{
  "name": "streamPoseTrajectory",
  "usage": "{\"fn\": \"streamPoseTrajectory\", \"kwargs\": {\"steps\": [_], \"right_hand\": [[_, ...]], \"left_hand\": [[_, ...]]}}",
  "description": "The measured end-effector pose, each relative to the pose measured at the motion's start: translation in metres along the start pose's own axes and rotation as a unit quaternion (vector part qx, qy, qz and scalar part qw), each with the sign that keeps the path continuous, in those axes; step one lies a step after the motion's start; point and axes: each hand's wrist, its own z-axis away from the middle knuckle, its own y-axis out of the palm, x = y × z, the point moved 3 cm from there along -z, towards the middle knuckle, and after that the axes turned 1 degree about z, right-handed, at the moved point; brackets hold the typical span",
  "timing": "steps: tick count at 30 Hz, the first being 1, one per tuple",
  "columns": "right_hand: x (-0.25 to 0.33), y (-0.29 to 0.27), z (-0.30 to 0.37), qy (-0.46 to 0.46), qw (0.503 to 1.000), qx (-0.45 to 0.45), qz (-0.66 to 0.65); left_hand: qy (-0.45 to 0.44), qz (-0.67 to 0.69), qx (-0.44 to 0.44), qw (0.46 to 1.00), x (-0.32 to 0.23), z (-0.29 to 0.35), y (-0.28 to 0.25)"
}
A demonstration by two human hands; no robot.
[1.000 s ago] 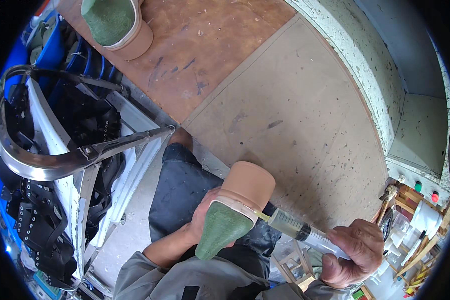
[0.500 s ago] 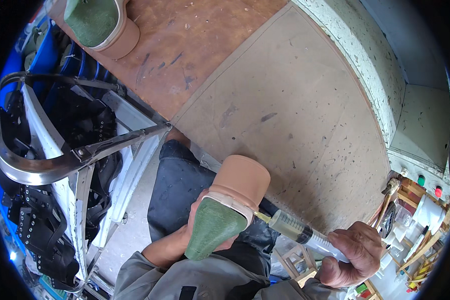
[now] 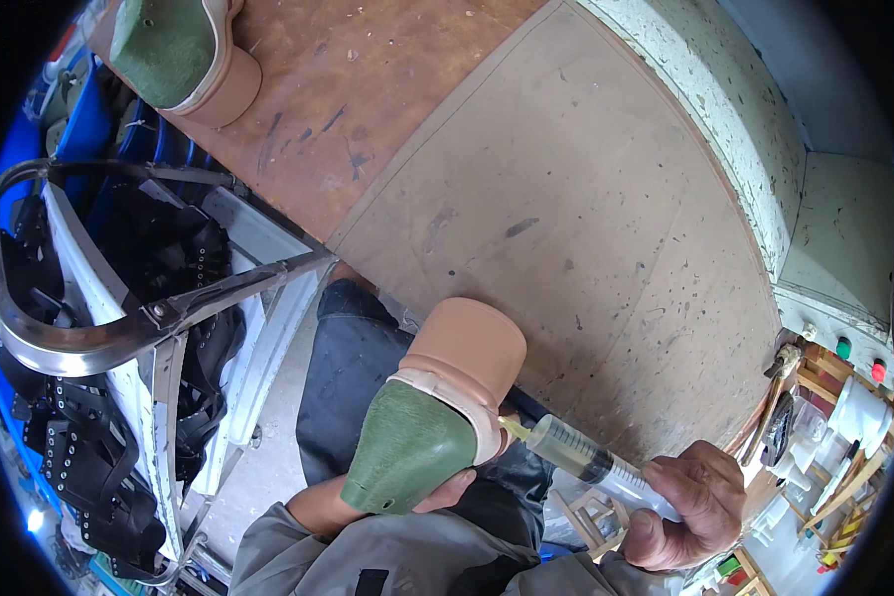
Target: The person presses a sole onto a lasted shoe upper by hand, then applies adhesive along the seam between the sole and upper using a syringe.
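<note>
A green shoe last [image 3: 407,447] with a peach-coloured heel and sole piece [image 3: 467,343] around one end is in my left hand [image 3: 449,494]. That hand is closed round it from beneath, with much of it hidden behind the last. My right hand [image 3: 700,502] grips a clear syringe [image 3: 571,452] by its rear end, thumb and fingers around it. Inside the barrel is a pale liquid and a dark plunger tip. The syringe's yellowish nozzle [image 3: 515,428] touches or nearly touches the pale rim where the sole piece meets the last.
Another green last [image 3: 164,50] with a peach piece sits at the table's far left. The tabletop [image 3: 566,228] is brown and stained. To the left stands a metal-framed rack [image 3: 89,348] with black studded straps [image 3: 79,437]. At right are a machine's buttons [image 3: 843,348] and white containers [image 3: 854,417].
The shoe last has turned in my left hand, its green end swinging left and showing more of its surface. The syringe and my right hand have shifted slightly left, keeping to the rim.
</note>
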Motion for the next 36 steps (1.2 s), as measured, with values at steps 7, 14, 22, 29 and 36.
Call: {"fn": "streamPoseTrajectory", "kwargs": {"steps": [7, 14, 22, 29, 36], "right_hand": [[-0.007, 0.003, 0.008, 0.011, 1.000, 0.003, -0.017], [-0.004, 0.003, 0.011, 0.000, 1.000, 0.003, -0.024], [-0.012, 0.003, 0.021, 0.025, 0.998, 0.001, -0.050], [-0.016, 0.003, 0.027, 0.027, 0.997, 0.001, -0.071], [-0.022, -0.003, 0.035, 0.047, 0.994, 0.046, -0.087]], "left_hand": [[0.015, 0.020, -0.042, 0.999, -0.042, -0.014, 0.001], [0.040, 0.032, -0.084, 0.995, -0.050, -0.013, 0.004], [0.059, 0.046, -0.125, 0.989, -0.051, -0.014, 0.007], [0.069, 0.057, -0.164, 0.982, -0.049, -0.011, 0.009], [0.081, 0.077, -0.198, 0.974, -0.046, -0.007, 0.014]]}}
